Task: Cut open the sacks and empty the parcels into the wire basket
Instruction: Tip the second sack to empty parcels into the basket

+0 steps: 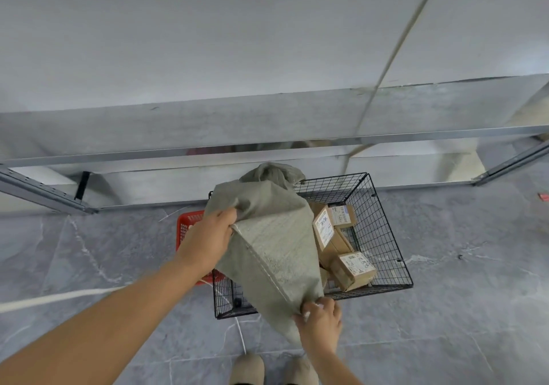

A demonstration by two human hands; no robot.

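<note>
A limp grey-green woven plastic sack (273, 245) hangs stretched between two bare hands over a black wire basket (383, 236). The left hand (211, 233) holds a bunched fold at the sack's upper left edge, fingers curled into the fabric. The right hand (322, 323) pinches the sack's lower corner, nearer the person's body, with its fingers closed around the cloth. Beyond the left hand's hold, the far end of the sack droops crumpled over the basket's back rim. Just right of the sack, between the two holds, brown cardboard parcels (353, 270) with white labels lie tumbled inside the basket. Behind the left hand sits a red plastic basket (187, 224), mostly hidden. Past both stands silver metal shelving (267, 144) on a grey marbled tile floor (460, 310). Below the right hand, two beige shoes (248, 368) show.
</note>
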